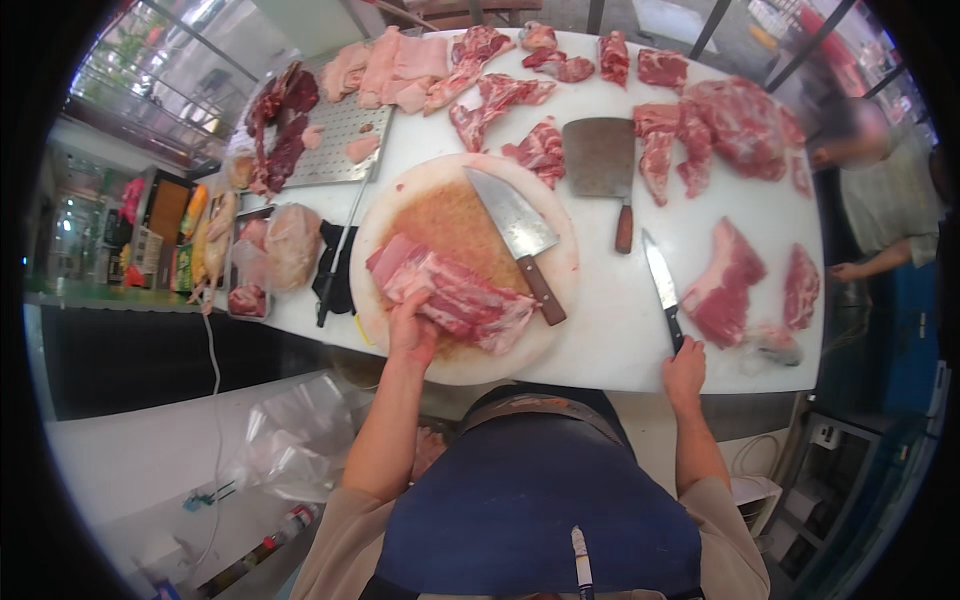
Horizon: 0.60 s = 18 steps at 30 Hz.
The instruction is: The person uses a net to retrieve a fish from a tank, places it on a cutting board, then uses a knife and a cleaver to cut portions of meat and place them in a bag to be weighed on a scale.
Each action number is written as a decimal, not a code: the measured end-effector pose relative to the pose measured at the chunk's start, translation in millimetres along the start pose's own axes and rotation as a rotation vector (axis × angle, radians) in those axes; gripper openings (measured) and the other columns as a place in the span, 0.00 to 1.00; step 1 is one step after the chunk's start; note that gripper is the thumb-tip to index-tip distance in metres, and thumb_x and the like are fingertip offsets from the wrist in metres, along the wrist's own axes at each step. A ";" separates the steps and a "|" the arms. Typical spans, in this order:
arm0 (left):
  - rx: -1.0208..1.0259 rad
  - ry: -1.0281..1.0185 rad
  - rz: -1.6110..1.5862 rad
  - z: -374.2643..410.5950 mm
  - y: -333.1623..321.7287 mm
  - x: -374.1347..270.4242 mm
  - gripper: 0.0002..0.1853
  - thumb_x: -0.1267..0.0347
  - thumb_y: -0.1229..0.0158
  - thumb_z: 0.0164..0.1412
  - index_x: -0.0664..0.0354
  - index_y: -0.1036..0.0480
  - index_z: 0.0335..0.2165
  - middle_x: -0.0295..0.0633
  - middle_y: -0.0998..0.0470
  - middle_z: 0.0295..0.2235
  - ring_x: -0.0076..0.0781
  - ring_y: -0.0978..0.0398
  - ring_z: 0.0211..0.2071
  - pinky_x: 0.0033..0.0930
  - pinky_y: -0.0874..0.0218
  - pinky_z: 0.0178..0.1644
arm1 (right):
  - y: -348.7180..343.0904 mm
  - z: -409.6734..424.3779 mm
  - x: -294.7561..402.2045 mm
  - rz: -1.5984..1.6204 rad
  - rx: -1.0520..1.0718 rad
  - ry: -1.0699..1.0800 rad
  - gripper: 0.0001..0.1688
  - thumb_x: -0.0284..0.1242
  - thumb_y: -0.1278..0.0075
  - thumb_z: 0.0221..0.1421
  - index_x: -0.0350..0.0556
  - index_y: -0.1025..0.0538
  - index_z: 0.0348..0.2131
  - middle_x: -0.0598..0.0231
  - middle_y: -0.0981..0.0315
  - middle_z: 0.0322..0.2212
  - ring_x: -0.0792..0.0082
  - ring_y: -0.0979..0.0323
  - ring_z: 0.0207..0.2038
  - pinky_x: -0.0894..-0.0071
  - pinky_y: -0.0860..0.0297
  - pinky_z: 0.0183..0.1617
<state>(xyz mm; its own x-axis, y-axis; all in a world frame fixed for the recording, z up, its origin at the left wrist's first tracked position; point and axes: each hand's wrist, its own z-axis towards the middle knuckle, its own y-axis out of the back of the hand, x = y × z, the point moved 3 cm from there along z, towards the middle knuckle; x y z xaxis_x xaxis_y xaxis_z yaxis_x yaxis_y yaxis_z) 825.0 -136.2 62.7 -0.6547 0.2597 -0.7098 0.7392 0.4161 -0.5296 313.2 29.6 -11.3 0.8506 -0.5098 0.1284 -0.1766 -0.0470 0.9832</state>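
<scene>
A slab of raw ribs [465, 300] lies on a round cutting board [390, 180], and my left hand [414, 330] grips its near left edge. My right hand [684, 369] is closed around the black handle of a narrow butcher's knife [661, 274], whose blade points away from me over the white table. A wide kitchen knife [514, 217] with a wooden handle rests on the board's right part, just beyond the ribs. To the right of the board lies a cleaver [600, 161], blade outward. Near the narrow knife is a cut of meat [724, 289].
Many meat cuts [739, 127] line the table's far and right sides. A perforated metal tray [337, 146], a sharpening steel [345, 244] and bagged poultry [292, 246] are at the left. A person [874, 172] stands beyond the right edge.
</scene>
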 end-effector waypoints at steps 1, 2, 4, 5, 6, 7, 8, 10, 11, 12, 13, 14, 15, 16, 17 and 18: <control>-0.011 0.009 0.026 -2.6 -0.7 -2.3 0.29 0.77 0.39 0.59 0.56 0.32 0.59 0.36 0.23 0.55 0.36 0.26 0.57 0.43 0.37 0.65 | 4.5 3.4 8.9 -0.003 0.037 -0.027 0.28 0.25 0.41 0.50 0.40 0.29 0.50 0.46 0.28 0.42 0.41 0.26 0.45 0.44 0.27 0.50; -0.009 0.013 0.047 -3.8 -1.8 -6.7 0.29 0.76 0.39 0.60 0.56 0.32 0.60 0.37 0.23 0.55 0.37 0.26 0.57 0.45 0.36 0.64 | 1.7 8.4 11.9 -0.004 0.109 -0.017 0.24 0.25 0.42 0.51 0.40 0.28 0.48 0.47 0.25 0.38 0.40 0.25 0.43 0.43 0.27 0.49; -0.008 0.036 0.065 -8.5 -4.1 -6.5 0.29 0.74 0.37 0.62 0.56 0.33 0.61 0.39 0.24 0.55 0.39 0.26 0.57 0.48 0.34 0.62 | 2.4 10.0 8.1 0.036 0.199 -0.023 0.19 0.26 0.44 0.53 0.41 0.27 0.45 0.50 0.24 0.32 0.42 0.24 0.36 0.43 0.26 0.45; -0.008 0.050 0.109 -14.0 -2.9 -6.7 0.29 0.72 0.38 0.63 0.56 0.33 0.61 0.39 0.24 0.55 0.40 0.26 0.57 0.50 0.34 0.62 | 3.0 5.2 11.4 0.084 0.221 -0.038 0.17 0.27 0.44 0.54 0.41 0.27 0.43 0.52 0.24 0.28 0.44 0.24 0.33 0.45 0.26 0.43; 0.000 0.063 0.147 -18.7 -8.7 -10.6 0.28 0.71 0.38 0.64 0.55 0.34 0.61 0.39 0.24 0.56 0.40 0.26 0.57 0.52 0.34 0.61 | 7.9 2.5 15.1 0.130 0.233 -0.056 0.15 0.28 0.44 0.55 0.41 0.27 0.41 0.53 0.24 0.25 0.47 0.24 0.30 0.47 0.26 0.41; 0.001 0.076 0.177 -21.2 -7.6 -11.8 0.28 0.70 0.39 0.65 0.55 0.34 0.62 0.39 0.24 0.56 0.41 0.26 0.57 0.53 0.34 0.61 | 11.1 -3.5 14.9 0.326 0.257 -0.089 0.14 0.29 0.44 0.55 0.41 0.27 0.40 0.56 0.26 0.24 0.53 0.25 0.28 0.52 0.26 0.38; 0.006 0.080 0.226 -19.5 -1.9 -11.3 0.28 0.67 0.39 0.66 0.54 0.34 0.62 0.39 0.24 0.56 0.41 0.26 0.57 0.56 0.31 0.58 | 13.4 -15.5 14.0 0.523 0.281 -0.121 0.13 0.30 0.44 0.56 0.41 0.27 0.39 0.59 0.27 0.22 0.58 0.26 0.26 0.56 0.27 0.36; 0.017 0.099 0.252 -18.8 -10.8 -12.1 0.28 0.67 0.39 0.66 0.56 0.34 0.62 0.40 0.24 0.55 0.40 0.24 0.55 0.52 0.28 0.54 | 34.0 -45.9 20.3 0.893 0.394 -0.154 0.12 0.29 0.45 0.57 0.41 0.28 0.39 0.66 0.30 0.22 0.71 0.29 0.26 0.67 0.29 0.34; 0.028 0.101 0.261 -17.2 -15.4 -14.8 0.28 0.67 0.39 0.66 0.56 0.35 0.62 0.40 0.24 0.55 0.39 0.24 0.54 0.50 0.27 0.51 | 45.5 -59.4 32.9 1.068 0.490 -0.144 0.12 0.28 0.46 0.58 0.40 0.28 0.39 0.70 0.32 0.23 0.77 0.30 0.28 0.74 0.31 0.33; 0.043 0.105 0.283 -15.9 -13.5 -16.4 0.28 0.67 0.39 0.66 0.58 0.34 0.61 0.41 0.23 0.54 0.38 0.22 0.52 0.47 0.25 0.47 | 52.2 -64.6 54.4 1.220 0.411 -0.038 0.11 0.28 0.45 0.59 0.42 0.27 0.40 0.74 0.32 0.22 0.81 0.33 0.26 0.76 0.34 0.32; 0.056 0.112 0.305 -14.8 -7.6 -17.7 0.27 0.67 0.39 0.66 0.59 0.34 0.61 0.41 0.23 0.53 0.37 0.21 0.50 0.44 0.24 0.44 | 70.1 -60.8 80.5 1.270 0.403 -0.010 0.10 0.26 0.47 0.60 0.40 0.27 0.41 0.73 0.32 0.22 0.81 0.33 0.26 0.74 0.34 0.32; 0.071 0.120 0.329 -13.8 -2.8 -19.5 0.27 0.67 0.39 0.66 0.60 0.34 0.60 0.42 0.22 0.52 0.37 0.20 0.48 0.40 0.23 0.40 | 82.8 -51.2 100.8 1.164 0.422 0.054 0.11 0.27 0.47 0.61 0.39 0.27 0.42 0.70 0.32 0.22 0.79 0.33 0.26 0.73 0.33 0.32; 0.073 0.128 0.344 -14.0 -1.6 -21.7 0.26 0.66 0.39 0.66 0.61 0.33 0.60 0.42 0.22 0.51 0.36 0.19 0.46 0.38 0.23 0.37 | 92.9 -41.7 122.5 1.061 0.435 0.109 0.12 0.28 0.47 0.63 0.39 0.27 0.43 0.67 0.31 0.21 0.77 0.32 0.26 0.71 0.33 0.32; 0.078 0.136 0.364 -16.9 -2.6 -24.6 0.26 0.66 0.39 0.66 0.62 0.32 0.59 0.43 0.21 0.50 0.36 0.18 0.44 0.36 0.23 0.34 | 104.7 -35.6 153.4 0.982 0.408 0.220 0.13 0.30 0.47 0.64 0.38 0.27 0.43 0.62 0.30 0.22 0.70 0.30 0.26 0.67 0.32 0.33; 0.082 0.148 0.384 -17.1 -1.6 -25.1 0.26 0.66 0.39 0.66 0.63 0.32 0.58 0.43 0.21 0.49 0.35 0.18 0.42 0.33 0.24 0.31 | 117.5 -32.2 187.4 0.898 0.381 0.327 0.15 0.32 0.47 0.65 0.38 0.27 0.44 0.57 0.29 0.22 0.63 0.28 0.26 0.63 0.31 0.33; 0.088 0.141 0.345 -15.4 3.0 -22.9 0.24 0.67 0.38 0.65 0.64 0.30 0.57 0.44 0.20 0.47 0.35 0.17 0.40 0.34 0.22 0.31 | 128.6 -32.2 219.8 0.715 0.421 0.392 0.19 0.38 0.47 0.67 0.39 0.26 0.44 0.48 0.25 0.27 0.48 0.24 0.30 0.54 0.29 0.36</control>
<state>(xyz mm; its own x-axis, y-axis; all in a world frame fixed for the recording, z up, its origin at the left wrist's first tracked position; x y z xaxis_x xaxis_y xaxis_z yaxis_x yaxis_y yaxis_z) 839.8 -127.6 84.5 -0.3761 0.4914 -0.7855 0.9265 0.2082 -0.3134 493.4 -60.9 147.6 0.5632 -0.2135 0.7983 -0.8258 -0.1814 0.5341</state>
